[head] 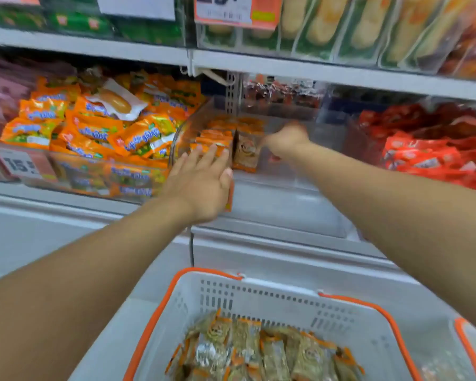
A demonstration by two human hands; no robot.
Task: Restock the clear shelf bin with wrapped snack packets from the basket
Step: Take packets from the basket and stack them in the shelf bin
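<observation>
Orange packets [94,127] heaped left; red packets [434,149] right; price tag [19,163].

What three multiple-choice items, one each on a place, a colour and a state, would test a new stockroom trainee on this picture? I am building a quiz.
1. Where does the basket sit?
A. On the top shelf
B. Below the clear bin, nearest the camera
C. Inside the bin

2. What colour is the basket's rim?
A. Orange
B. Blue
C. Green

3. How is the left hand?
A. Clenched, empty
B. Out of view
C. Fingers straight against the clear bin

Answers: B, it lies lowest in frame; A, orange edging shows; C, straight fingers reach the bin's front.
</observation>
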